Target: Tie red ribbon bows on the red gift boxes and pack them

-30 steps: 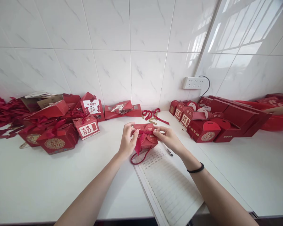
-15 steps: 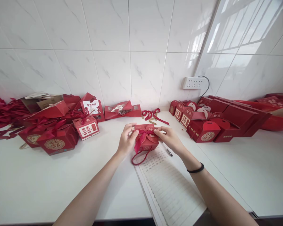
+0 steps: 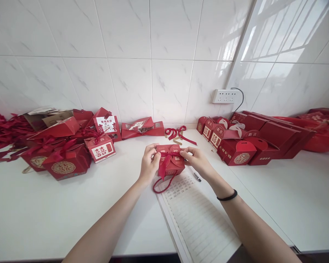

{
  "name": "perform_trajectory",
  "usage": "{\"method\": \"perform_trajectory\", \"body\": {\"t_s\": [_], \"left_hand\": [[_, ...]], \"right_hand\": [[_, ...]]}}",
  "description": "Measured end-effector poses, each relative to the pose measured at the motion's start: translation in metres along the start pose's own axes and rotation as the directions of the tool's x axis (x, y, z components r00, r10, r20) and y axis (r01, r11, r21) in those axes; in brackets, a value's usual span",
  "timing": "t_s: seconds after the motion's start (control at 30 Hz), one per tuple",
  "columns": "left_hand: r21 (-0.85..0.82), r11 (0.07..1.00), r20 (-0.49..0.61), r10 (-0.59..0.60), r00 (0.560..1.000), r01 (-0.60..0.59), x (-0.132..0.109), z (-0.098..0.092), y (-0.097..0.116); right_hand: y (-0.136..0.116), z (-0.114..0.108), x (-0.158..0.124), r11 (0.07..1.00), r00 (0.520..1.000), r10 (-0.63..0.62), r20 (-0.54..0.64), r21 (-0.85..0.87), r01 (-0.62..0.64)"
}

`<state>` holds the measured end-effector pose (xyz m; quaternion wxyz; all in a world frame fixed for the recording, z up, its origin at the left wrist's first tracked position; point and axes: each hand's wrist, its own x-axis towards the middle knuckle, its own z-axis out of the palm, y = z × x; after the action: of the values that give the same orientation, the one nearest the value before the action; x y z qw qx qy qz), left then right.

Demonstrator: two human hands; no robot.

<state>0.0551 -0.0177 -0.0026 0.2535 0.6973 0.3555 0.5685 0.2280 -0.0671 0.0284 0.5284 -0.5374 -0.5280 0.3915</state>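
A small red gift box [image 3: 172,168] with gold characters and petal-like top flaps is held between my two hands at the middle of the table. Across its top runs a dark red ribbon [image 3: 167,159], knotted in the centre with one tail hanging down the front. My left hand [image 3: 150,160] is closed at the left side, its thumb and fingers pinching the ribbon's left part against the box. At the right edge, my right hand [image 3: 193,157] pinches the ribbon's other end. A twisted red cord handle [image 3: 159,190] loops down from the box over a notebook.
The open notebook [image 3: 200,219] with handwriting lies beneath, a pen [image 3: 197,177] beside it. Finished-looking red boxes [image 3: 67,164] and ribbons pile up left; more red boxes [image 3: 237,151] stand right, near a red basin [image 3: 322,140]. Loose ribbon [image 3: 178,133] and a power strip [image 3: 227,96] are behind.
Both hands stay on the ribbon and box, with only a slight shift. The hanging ribbon tail has swung a little to the right. A blurry hand now shows at the far right basin.
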Motion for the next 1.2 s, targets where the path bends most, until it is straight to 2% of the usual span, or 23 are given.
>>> {"method": "perform_trajectory", "body": {"t_s": [0.1,0.2,0.37,0.5,0.67,0.77,0.93,1.2], "left_hand": [[0.006,1.0,-0.012,0.001,1.0,-0.001,-0.001,-0.001,0.0],[-0.005,1.0,-0.009,-0.001,1.0,0.001,-0.001,-0.001,-0.002],[0.034,0.992,-0.017,0.124,0.992,-0.123,0.0,-0.003,-0.005],[0.106,0.941,0.097,0.311,0.946,-0.32,0.002,-0.006,0.0],[0.082,0.886,0.244,0.427,0.871,-0.457,0.005,-0.011,0.006],[0.072,0.885,0.277,0.426,0.861,-0.461,0.005,-0.013,0.01],[0.112,0.915,0.252,0.35,0.902,-0.387,0.004,-0.014,0.018],[0.206,0.896,0.243,0.344,0.907,-0.395,0.004,-0.012,0.018]], "right_hand": [[-0.002,-0.005,0.0,0.999,0.998,-0.043,0.037,-0.032,0.044],[-0.006,-0.012,-0.001,0.995,0.993,-0.02,0.115,-0.091,0.031],[-0.007,-0.016,-0.001,0.987,0.983,0.027,0.18,-0.164,0.003],[-0.008,-0.015,-0.002,0.991,0.978,0.068,0.196,-0.126,-0.044],[-0.011,-0.015,-0.002,0.995,0.973,0.095,0.21,-0.012,-0.094],[-0.01,-0.013,-0.003,0.993,0.963,0.106,0.247,-0.07,-0.091],[-0.008,-0.009,-0.004,0.997,0.936,0.064,0.346,-0.052,-0.049],[-0.005,-0.007,-0.005,0.999,0.934,0.04,0.356,-0.017,-0.036]]}}
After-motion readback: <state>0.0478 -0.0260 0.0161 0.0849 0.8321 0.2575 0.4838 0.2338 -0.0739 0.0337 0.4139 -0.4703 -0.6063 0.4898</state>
